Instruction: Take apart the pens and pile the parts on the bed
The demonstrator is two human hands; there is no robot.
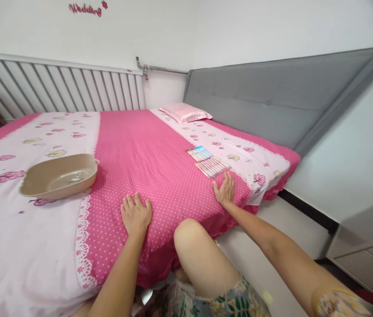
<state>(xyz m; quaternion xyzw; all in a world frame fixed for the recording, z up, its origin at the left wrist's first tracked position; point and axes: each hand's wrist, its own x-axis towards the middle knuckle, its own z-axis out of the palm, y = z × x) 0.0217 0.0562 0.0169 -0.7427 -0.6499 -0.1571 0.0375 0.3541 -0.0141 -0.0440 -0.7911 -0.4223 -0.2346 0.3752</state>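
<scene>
My left hand (136, 215) lies flat on the pink dotted bedsheet (133, 163), fingers spread and holding nothing. To its left sits a beige plastic basin (57, 177) with a few small things at its bottom that I cannot make out. My right hand (225, 189) rests on the sheet near the bed's edge, fingers apart. Just beyond its fingertips is a row of whitish-pink pens (212, 166), laid side by side. Behind that row lies another of blue pens (199, 153) with brownish ends.
A pink pillow (185, 112) lies at the far right of the bed, against the grey headboard (246, 97). A white radiator (64, 86) runs along the back wall. My knee (191, 237) touches the bed's front edge. A cabinet (367, 246) stands at the lower right.
</scene>
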